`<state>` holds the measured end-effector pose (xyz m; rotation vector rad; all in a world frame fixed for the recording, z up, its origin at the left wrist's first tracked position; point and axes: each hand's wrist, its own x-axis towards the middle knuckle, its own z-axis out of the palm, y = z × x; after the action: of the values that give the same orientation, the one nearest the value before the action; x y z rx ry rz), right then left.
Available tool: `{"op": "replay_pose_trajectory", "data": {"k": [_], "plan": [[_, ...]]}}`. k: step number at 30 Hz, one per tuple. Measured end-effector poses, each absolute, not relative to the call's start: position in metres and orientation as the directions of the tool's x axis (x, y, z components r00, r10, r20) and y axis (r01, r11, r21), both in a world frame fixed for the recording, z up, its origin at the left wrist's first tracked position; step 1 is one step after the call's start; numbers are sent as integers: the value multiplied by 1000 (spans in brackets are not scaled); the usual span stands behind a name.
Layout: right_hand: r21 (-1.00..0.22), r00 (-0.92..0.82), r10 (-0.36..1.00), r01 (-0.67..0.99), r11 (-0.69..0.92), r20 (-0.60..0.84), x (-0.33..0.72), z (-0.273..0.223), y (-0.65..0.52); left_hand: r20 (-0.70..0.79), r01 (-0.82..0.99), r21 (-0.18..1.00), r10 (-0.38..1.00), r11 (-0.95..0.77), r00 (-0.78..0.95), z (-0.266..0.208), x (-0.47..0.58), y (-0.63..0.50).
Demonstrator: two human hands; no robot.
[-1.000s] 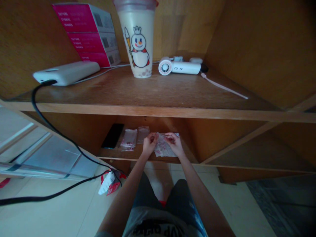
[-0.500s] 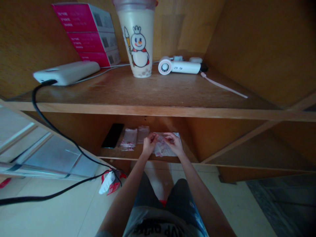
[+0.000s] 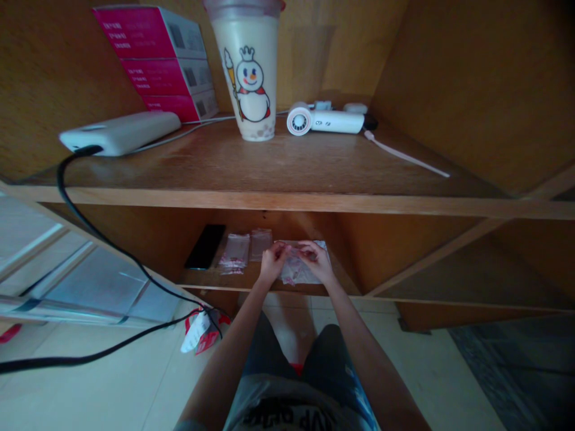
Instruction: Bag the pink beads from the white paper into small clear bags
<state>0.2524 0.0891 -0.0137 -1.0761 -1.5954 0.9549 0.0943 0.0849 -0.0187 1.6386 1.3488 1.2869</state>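
Over the lower shelf, my left hand [image 3: 272,263] and my right hand [image 3: 318,262] face each other with fingertips pinched close together. A small pinkish, see-through piece seems to be between them, too small to name. Beneath the hands lies a crinkled clear plastic bag [image 3: 308,277] with pink bits showing on it. Left of my left hand are a flat clear packet [image 3: 260,244] and a small pile of clear packets [image 3: 235,248] with pink edges. A black phone [image 3: 205,246] lies beyond them at the far left.
The upper shelf [image 3: 287,170] overhangs the hands. It carries a snowman-printed cup [image 3: 254,78], a white handheld fan [image 3: 332,122], a white power bank [image 3: 121,133] and pink boxes [image 3: 148,75]. A black cable [image 3: 112,242] hangs at the left above a red and white bag [image 3: 200,332].
My fingers shift slightly over the plastic bag, and a pinkish piece shows a little more between them. The packets and phone stay put.
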Motion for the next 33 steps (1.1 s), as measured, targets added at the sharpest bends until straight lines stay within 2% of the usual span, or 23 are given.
{"op": "replay_pose_trajectory", "data": {"k": [17, 24, 33], "plan": [[-900, -165, 916, 188, 393, 366, 254, -20, 92, 246, 432, 864, 965, -259, 85, -19, 95, 84], [-919, -183, 929, 176, 352, 321, 250, -16, 89, 257, 454, 841, 956, -294, 143, -17, 95, 83], [-917, -172, 929, 177, 357, 328, 253, -23, 92, 263, 467, 843, 962, -268, 78, -16, 95, 82]]}}
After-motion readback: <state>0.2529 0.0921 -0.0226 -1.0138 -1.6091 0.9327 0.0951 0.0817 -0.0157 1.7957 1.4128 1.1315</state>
